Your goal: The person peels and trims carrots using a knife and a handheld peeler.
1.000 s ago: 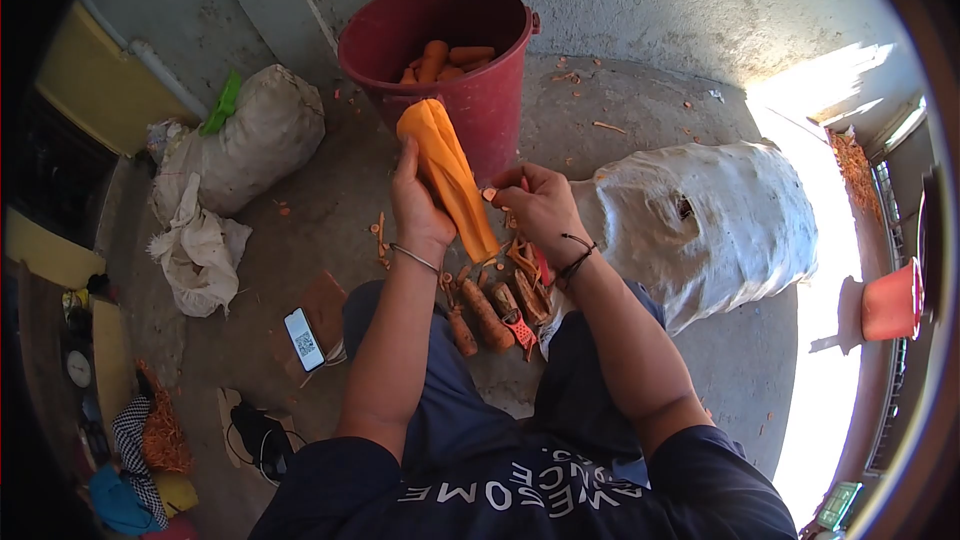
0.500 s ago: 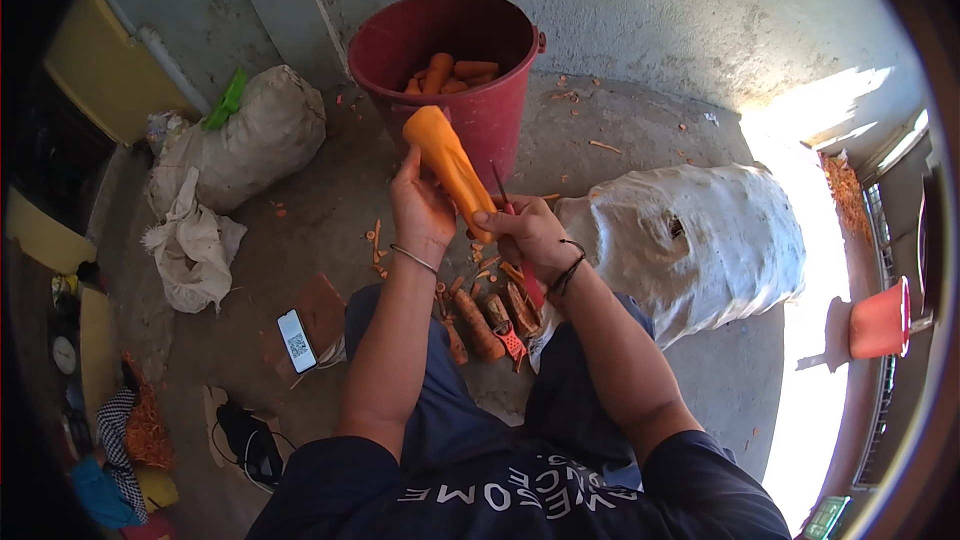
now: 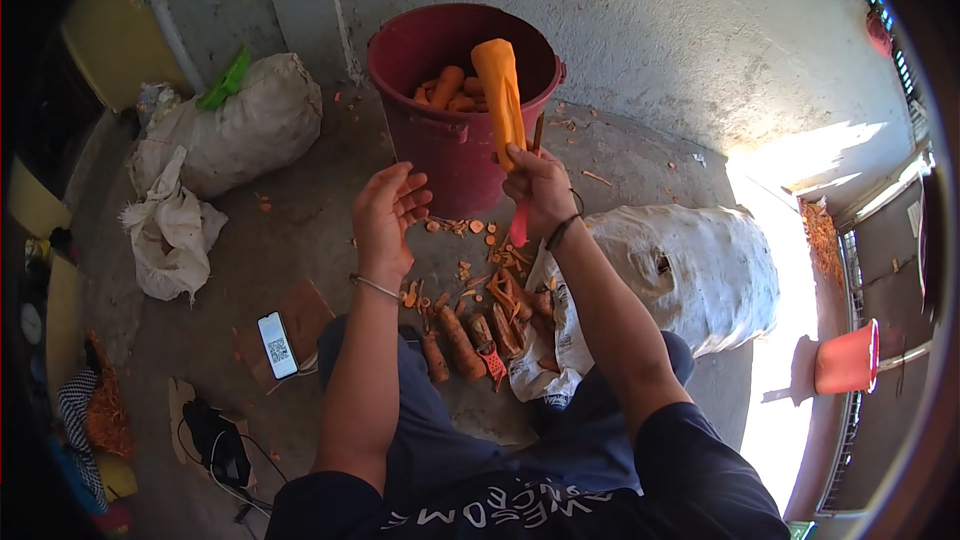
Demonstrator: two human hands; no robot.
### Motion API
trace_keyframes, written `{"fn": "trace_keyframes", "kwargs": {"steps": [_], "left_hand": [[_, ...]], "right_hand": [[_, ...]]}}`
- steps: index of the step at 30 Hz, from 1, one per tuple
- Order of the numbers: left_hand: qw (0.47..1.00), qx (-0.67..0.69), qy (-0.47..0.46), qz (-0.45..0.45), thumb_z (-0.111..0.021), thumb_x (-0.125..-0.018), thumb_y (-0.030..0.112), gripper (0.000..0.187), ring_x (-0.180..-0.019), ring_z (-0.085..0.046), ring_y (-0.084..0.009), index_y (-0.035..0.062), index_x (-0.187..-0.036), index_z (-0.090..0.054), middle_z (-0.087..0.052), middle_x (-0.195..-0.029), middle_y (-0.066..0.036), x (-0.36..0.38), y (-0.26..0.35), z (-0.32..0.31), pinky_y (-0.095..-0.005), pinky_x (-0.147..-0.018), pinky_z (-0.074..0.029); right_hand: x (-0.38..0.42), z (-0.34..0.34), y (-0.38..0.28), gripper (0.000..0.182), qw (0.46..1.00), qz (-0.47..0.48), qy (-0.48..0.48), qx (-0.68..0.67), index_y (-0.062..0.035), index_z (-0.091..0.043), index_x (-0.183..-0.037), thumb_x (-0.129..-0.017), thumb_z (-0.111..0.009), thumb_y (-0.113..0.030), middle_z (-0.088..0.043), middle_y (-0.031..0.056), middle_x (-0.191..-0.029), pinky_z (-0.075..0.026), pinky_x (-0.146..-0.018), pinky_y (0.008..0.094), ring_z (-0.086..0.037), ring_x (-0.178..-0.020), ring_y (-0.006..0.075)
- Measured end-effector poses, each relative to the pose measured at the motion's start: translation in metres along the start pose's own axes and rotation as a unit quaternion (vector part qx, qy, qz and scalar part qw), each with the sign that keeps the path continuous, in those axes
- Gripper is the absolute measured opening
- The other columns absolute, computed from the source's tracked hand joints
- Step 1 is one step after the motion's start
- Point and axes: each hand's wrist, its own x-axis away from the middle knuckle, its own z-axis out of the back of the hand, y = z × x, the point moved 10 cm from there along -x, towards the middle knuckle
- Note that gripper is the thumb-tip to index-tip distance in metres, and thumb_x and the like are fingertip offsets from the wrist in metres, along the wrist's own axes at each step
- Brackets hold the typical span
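Orange carrot (image 3: 502,95), L hand (image 3: 386,212) now off

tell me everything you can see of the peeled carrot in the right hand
The peeled carrot is thick and bright orange, with a blunt far end and lengthwise ridges. It points forward, tapering toward its near end, which the right hand grips; from this view it overlaps the dark red bucket.

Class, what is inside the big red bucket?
Inside the big red bucket lie several orange carrots. What lies beneath is covered; the held carrot hides part of the interior.
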Motion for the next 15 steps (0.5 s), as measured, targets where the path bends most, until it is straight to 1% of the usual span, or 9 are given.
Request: {"fn": "trace_keyframes", "kwargs": {"steps": [3, 5, 6, 8, 12, 14, 15], "left_hand": [[1.0, -0.028, -0.001, -0.007, -0.069, -0.099, 0.031, 0.034, -0.092, -0.071, -0.0217, 0.0062, -0.122, -0.067, -0.074, -0.108, -0.011, 0.002, 0.004, 0.005, -0.0363, -0.08, -0.052], [0.999, -0.035, -0.003, -0.008, -0.069, -0.099, 0.03, 0.034, -0.091, -0.071, -0.0214, 0.006, -0.122, -0.067, -0.074, -0.108, -0.011, 0.004, 0.007, 0.003, -0.0361, -0.08, -0.052], [0.999, -0.04, -0.005, -0.012, -0.069, -0.099, 0.03, 0.033, -0.091, -0.071, -0.0212, 0.0058, -0.122, -0.067, -0.074, -0.108, -0.01, 0.003, 0.008, 0.002, -0.0359, -0.08, -0.053], [0.999, -0.043, -0.008, -0.011, -0.069, -0.1, 0.029, 0.032, -0.09, -0.071, -0.021, 0.0057, -0.122, -0.067, -0.074, -0.108, -0.01, 0.002, 0.005, 0.0, -0.0359, -0.08, -0.053], [0.999, -0.045, -0.022, -0.001, -0.069, -0.1, 0.028, 0.031, -0.09, -0.07, -0.0205, 0.0055, -0.121, -0.068, -0.074, -0.107, -0.01, 0.002, 0.001, -0.015, -0.0359, -0.08, -0.052], [0.999, -0.048, -0.023, -0.001, -0.069, -0.1, 0.027, 0.031, -0.089, -0.07, -0.0201, 0.0053, -0.121, -0.068, -0.074, -0.107, -0.01, 0.001, -0.002, -0.02, -0.0356, -0.08, -0.052], [0.999, -0.051, -0.02, 0.0, -0.069, -0.1, 0.027, 0.03, -0.089, -0.07, -0.0198, 0.0051, -0.121, -0.068, -0.074, -0.106, -0.01, 0.0, -0.003, -0.021, -0.0352, -0.079, -0.052]], "right_hand": [[-0.022, 0.02, 0.02, 0.015, 1.0, -0.004, 0.02, 0.009, -0.0032, -0.064, -0.109, -0.101, -0.069, -0.014, -0.06, -0.0006, -0.083, -0.031, -0.052, 0.0238, -0.036, -0.054, 0.0045], [-0.031, 0.029, 0.036, 0.015, 1.0, -0.006, 0.001, -0.001, -0.0039, -0.064, -0.111, -0.1, -0.07, -0.012, -0.063, -0.0002, -0.087, -0.031, -0.052, 0.0238, -0.036, -0.054, 0.0045], [-0.03, 0.027, 0.037, 0.015, 1.0, -0.008, 0.002, -0.002, -0.0039, -0.064, -0.111, -0.1, -0.07, -0.012, -0.063, -0.0002, -0.087, -0.031, -0.052, 0.0238, -0.036, -0.054, 0.0045], [-0.027, 0.024, 0.037, 0.014, 1.0, -0.004, 0.006, 0.0, -0.0043, -0.065, -0.111, -0.1, -0.07, -0.011, -0.058, -0.003, -0.082, -0.03, -0.052, 0.0244, -0.036, -0.055, 0.0045], [-0.026, 0.023, 0.038, 0.016, 1.0, -0.004, 0.01, -0.009, -0.0034, -0.064, -0.111, -0.099, -0.07, -0.011, -0.055, -0.0042, -0.079, -0.03, -0.052, 0.0244, -0.036, -0.055, 0.0045], [-0.028, 0.022, 0.032, 0.018, 1.0, 0.006, 0.01, 0.008, -0.0029, -0.064, -0.108, -0.098, -0.071, -0.016, -0.054, -0.0031, -0.078, -0.03, -0.052, 0.0251, -0.036, -0.053, 0.0046], [-0.031, 0.024, 0.03, 0.018, 1.0, 0.005, 0.01, 0.009, -0.0029, -0.064, -0.108, -0.098, -0.071, -0.016, -0.054, -0.0031, -0.078, -0.03, -0.052, 0.0251, -0.036, -0.053, 0.0046]]}}
